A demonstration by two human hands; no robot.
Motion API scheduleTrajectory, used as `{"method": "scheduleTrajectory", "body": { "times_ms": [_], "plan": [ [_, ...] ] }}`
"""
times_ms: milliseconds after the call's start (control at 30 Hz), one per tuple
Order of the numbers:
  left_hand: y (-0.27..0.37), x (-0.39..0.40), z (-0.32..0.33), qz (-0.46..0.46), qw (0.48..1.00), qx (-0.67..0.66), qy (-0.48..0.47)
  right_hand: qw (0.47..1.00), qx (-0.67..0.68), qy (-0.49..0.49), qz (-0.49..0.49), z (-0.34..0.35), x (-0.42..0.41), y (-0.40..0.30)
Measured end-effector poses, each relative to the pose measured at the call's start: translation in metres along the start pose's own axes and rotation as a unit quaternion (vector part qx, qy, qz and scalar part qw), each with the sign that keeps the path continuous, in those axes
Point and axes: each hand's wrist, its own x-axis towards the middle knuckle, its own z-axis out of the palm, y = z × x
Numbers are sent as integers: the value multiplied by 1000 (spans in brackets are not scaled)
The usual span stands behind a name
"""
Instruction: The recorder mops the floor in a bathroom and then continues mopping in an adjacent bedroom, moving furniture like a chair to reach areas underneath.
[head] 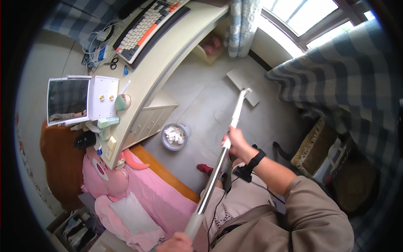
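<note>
A flat mop lies slantwise across the view, its long white and metal pole (215,176) running away from me. My right hand (236,141), with a black strap and device at the wrist, grips the pole partway along. Lower down, at the bottom edge, my left hand (176,243) is closed around the grey handle end (194,225) and is partly cut off. The mop's flat rectangular head (236,79) rests on the grey tiled floor (204,94), below the window and curtain side.
Left of the pole stands a round bin (188,127) holding crumpled white paper. A desk (138,91) carries a keyboard (138,34) and a mirror (68,100). Pink bedding (157,201) lies at lower left. A cushioned chair (310,145) and checked curtain (333,78) are at right.
</note>
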Motion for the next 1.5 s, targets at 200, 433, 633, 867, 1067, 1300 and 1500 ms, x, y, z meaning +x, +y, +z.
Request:
{"method": "scheduleTrajectory", "body": {
  "times_ms": [200, 433, 633, 867, 1067, 1300, 1500],
  "plan": [
    [-90, 37, 35, 25, 982, -16, -189, 998, 0, 40, -45, -88, 78, -66],
    [-45, 9, -3, -45, 989, 16, -137, 998, 0, 60, 12, -50, 49, 14],
    [29, -60, -55, -19, 999, 29, 9, 995, 45, -21, 81, 39, -26, 142],
    [31, -34, -62, 60, 997, -20, -46, 987, 144, -15, 65, 24, -68, 108],
    [-3, 41, -38, -53, 952, -33, -301, 943, 333, 24, 6, -62, 0, 107],
    [-27, 43, -113, 50, 898, -59, -432, 916, 398, 34, -15, -8, 14, 149],
    [33, -1, -220, 26, 918, 19, -395, 940, 338, -47, 16, 137, -17, 240]
  ]
}}
